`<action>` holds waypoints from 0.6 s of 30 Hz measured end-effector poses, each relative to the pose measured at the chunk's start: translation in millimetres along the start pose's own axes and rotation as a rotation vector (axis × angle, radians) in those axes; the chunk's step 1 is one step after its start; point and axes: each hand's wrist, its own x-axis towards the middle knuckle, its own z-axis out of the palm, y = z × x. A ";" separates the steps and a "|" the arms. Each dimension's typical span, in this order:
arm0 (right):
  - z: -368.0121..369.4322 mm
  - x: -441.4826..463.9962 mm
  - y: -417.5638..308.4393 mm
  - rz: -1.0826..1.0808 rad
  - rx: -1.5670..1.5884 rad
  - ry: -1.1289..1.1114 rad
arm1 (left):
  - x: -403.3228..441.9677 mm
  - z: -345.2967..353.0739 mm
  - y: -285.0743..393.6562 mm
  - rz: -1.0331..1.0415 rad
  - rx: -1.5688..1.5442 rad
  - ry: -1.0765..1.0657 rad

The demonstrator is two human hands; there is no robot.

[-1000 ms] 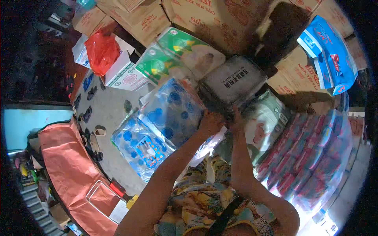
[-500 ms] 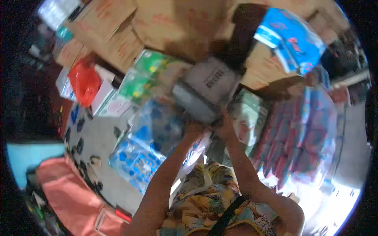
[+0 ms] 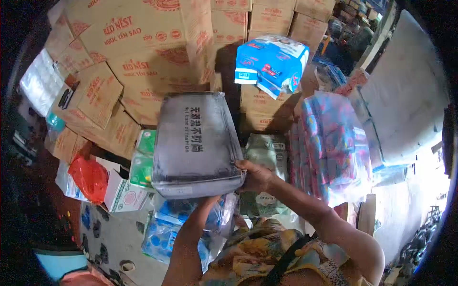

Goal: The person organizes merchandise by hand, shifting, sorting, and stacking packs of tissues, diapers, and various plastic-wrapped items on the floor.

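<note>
A grey, scuffed cardboard box [image 3: 193, 143] with black printed lettering is held up in front of me, tilted with its broad face towards my eyes. My right hand [image 3: 257, 176] grips its lower right corner, thumb on the face and the other fingers mostly behind. Beneath the lower edge, my left hand [image 3: 210, 201] bears the box from below; its fingers are hidden. Behind the box show green packaging [image 3: 142, 164] at the left and a grey-green pack [image 3: 265, 202] at the right. Clear-wrapped blue-patterned packs [image 3: 167, 236] lie below.
Stacked brown cartons [image 3: 143, 43] form a wall ahead. On one stands a blue-and-white pack [image 3: 272, 62]. Plastic-wrapped pink-and-blue packs [image 3: 336, 143] are piled at right. A red plastic bag [image 3: 89, 178] rests by a white carton [image 3: 126, 195] at left, with sandals on the floor.
Both hands have raised the box towards me and leftward in view, and its printed face is now turned more to my eyes. My view has shifted too, showing more stacked cartons.
</note>
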 end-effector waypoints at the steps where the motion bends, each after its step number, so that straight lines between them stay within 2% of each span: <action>1: -11.2 1.6 4.0 0.008 0.034 -0.074 | 1.1 -1.7 1.4 0.000 0.017 -0.011; 4: -32.6 -1.8 8.6 -0.076 -0.060 0.011 | 2.7 -5.1 0.6 0.013 0.053 -0.032; 5: -3.6 -27.5 -5.8 -0.098 -0.034 0.023 | 3.2 -5.5 -0.2 0.015 0.056 -0.033; 8: -3.4 -41.3 -15.8 -0.211 -0.051 0.090 | 10.6 -8.3 -0.9 0.025 0.030 -0.026; 10: 16.4 -65.2 -27.4 -0.283 -0.083 0.176 | 3.9 -9.1 -2.8 -0.020 -0.073 -0.022; 12: -8.4 -67.6 -35.7 -0.283 -0.069 0.255 | -2.4 -8.9 -5.2 -0.084 -0.175 -0.026; 13: -27.1 -71.6 -38.3 -0.375 -0.067 0.214 | -5.0 -14.3 2.9 -0.104 -0.090 -0.045; 14: -8.9 -80.1 -44.9 -0.413 -0.072 0.197 | 6.2 -43.0 47.0 -0.088 0.398 -0.123; 15: 11.5 -92.5 -54.2 -0.469 -0.078 0.185 | 17.1 -53.4 64.5 -0.005 0.407 -0.013; 16: 15.7 -97.6 -59.3 -0.555 -0.031 0.262 | 30.0 -59.8 75.5 0.027 0.405 -0.004; 17: 12.5 -103.5 -67.1 -0.565 -0.059 0.330 | 42.9 -65.9 88.4 -0.058 0.300 0.002; 18: 1.6 -110.3 -76.1 -0.577 -0.082 0.405 | 63.8 -62.4 96.4 -0.008 0.293 0.001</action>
